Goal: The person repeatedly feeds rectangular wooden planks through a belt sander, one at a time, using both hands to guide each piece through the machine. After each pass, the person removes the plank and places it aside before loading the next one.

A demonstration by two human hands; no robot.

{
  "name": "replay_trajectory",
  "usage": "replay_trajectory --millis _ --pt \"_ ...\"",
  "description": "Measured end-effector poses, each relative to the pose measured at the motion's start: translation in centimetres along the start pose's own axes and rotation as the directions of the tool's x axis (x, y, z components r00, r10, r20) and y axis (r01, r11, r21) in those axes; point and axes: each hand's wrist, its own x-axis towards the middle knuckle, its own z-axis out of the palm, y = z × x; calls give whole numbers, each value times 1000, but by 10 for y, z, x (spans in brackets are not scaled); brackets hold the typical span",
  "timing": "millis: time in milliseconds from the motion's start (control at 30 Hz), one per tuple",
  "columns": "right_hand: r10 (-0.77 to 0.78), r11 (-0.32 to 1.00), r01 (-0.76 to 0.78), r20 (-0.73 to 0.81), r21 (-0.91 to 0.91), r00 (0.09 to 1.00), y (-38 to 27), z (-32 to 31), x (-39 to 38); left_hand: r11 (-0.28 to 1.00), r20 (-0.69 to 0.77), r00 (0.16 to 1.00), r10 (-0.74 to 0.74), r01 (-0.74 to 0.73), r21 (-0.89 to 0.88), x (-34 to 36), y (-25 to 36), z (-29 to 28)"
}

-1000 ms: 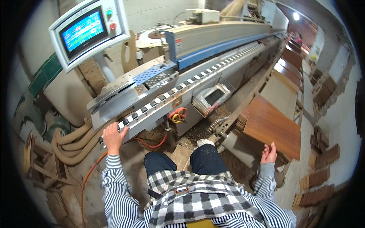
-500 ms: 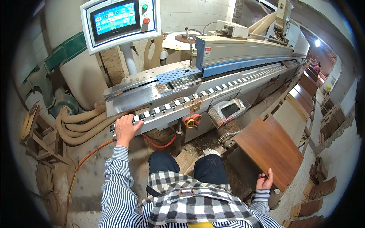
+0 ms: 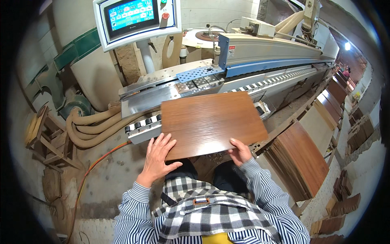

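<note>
1. The brown board (image 3: 211,122), rectangular with a wood-grain face, is in front of the person, tilted or level I cannot tell, and hides part of the roller rail (image 3: 144,128); whether the 2 touch cannot be told.
2. The left hand (image 3: 156,157) is at the board's near left corner, its fingers spread wide. The index fingertip overlaps the top face, and the thumb points right, just below the near edge.
3. The right hand (image 3: 241,153) holds the board by its near edge, right of the middle: the thumb lies on top, and the other fingers curl below, partly hidden.
4. To the right, a stack of boards (image 3: 304,156) leans with a similar brown face uppermost, near the held board but apart from it.
5. Beyond the held board runs a long machine (image 3: 276,53) with a blue lower strip; a blue perforated plate (image 3: 195,75) sits at its near end.
6. At upper left, a control panel (image 3: 136,20) on a post shows a lit screen and has 1 red button and 1 green button.
7. At left, beige hoses (image 3: 95,138) curve beside a wooden frame (image 3: 50,142); an orange hose (image 3: 101,159) crosses the floor (image 3: 109,187).
</note>
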Motion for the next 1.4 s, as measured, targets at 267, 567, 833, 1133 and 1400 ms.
replay_trajectory --millis 267,567,833,1133,1400 --pt "133 976 -157 157 149 979 38 54 72 953 -204 955 -216 251 166 -3 -67 -4" --pt "87 793 42 181 -608 980 39 -19 -13 893 -231 902 -365 409 186 46 -110 1" --pt "-223 -256 392 449 -884 866 95 -114 -104 936 -333 904 -268 326 134 29 -118 11" --pt "-252 -193 338 379 -921 890 90 -106 -93 933 -323 877 -355 354 -66 34 -111 1" --pt "-273 -183 336 376 -924 885 90 -107 -92 962 -296 918 -263 271 -14 75 -94 31"
